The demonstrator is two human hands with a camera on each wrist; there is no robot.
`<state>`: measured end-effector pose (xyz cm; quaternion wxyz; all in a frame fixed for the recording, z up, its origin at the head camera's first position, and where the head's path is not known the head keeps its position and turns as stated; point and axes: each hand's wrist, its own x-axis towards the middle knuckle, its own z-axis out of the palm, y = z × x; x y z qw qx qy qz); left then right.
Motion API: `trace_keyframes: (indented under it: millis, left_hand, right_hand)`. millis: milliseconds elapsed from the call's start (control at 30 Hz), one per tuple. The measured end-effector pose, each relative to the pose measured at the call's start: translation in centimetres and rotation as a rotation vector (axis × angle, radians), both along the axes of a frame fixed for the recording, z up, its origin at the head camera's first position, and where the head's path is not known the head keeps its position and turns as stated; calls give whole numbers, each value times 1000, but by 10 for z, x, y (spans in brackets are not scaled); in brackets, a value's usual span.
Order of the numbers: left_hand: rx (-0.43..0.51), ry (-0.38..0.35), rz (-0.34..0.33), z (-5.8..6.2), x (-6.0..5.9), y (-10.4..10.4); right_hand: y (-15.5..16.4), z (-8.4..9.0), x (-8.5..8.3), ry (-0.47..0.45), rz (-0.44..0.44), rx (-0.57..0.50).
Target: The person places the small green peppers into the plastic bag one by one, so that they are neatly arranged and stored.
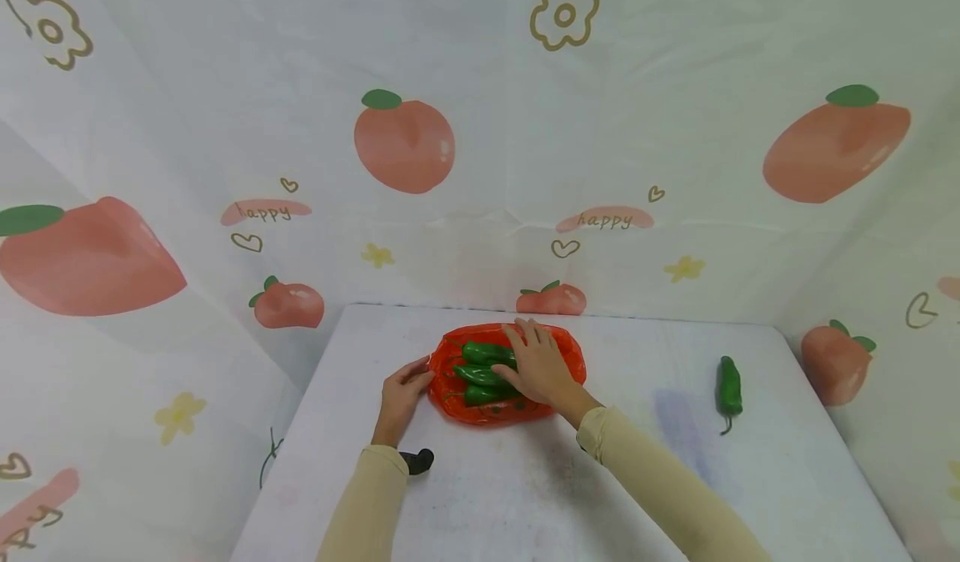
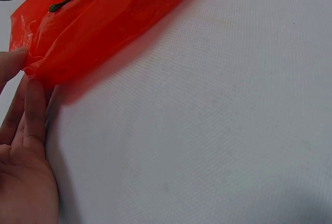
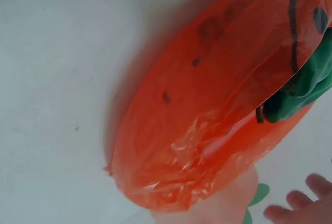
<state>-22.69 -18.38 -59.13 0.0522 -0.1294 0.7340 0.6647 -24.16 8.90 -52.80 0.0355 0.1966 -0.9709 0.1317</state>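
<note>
- The left hand [image 1: 401, 397] is laid on the white tabletop [image 1: 525, 495] at the left edge of the red plastic bag [image 1: 562, 353]; that edge is pinched between thumb and fingers [image 2: 33, 110], so this grip is grasping the bag.
- The right hand [image 1: 536, 366] is spread flat over the bag, fingers straight; its grip is released, palm resting on the green peppers [image 1: 480, 374].
- Three peppers are seen just left of the right grip, stacked side by side inside the bag; in the right wrist view one pepper [image 3: 306, 86] is seen through the film, with the fingertips [image 3: 298, 200] at the lower corner.
- A small black object [image 1: 418, 460] is found just beside the left sleeve.
- A loose green pepper [image 1: 729, 388] is lying well apart, to the right of the right grip.
- A peach-printed sheet [image 1: 405, 145] is hung beyond both grips.
</note>
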Motion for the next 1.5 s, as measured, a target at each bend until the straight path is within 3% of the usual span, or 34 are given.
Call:
trace_keyframes:
  millis: [133, 267, 500, 1500]
  left_hand:
    - [2, 2, -21, 11, 5, 0]
    - [1, -9, -22, 14, 5, 1]
    - [-48, 29, 22, -13, -3, 0]
    - [-76, 38, 14, -17, -5, -2]
  right_hand:
    - [5, -1, 1, 6, -30, 26]
    - [11, -1, 3, 0, -59, 36]
    - [21, -6, 5, -7, -96, 57]
    - [72, -20, 20, -43, -239, 29]
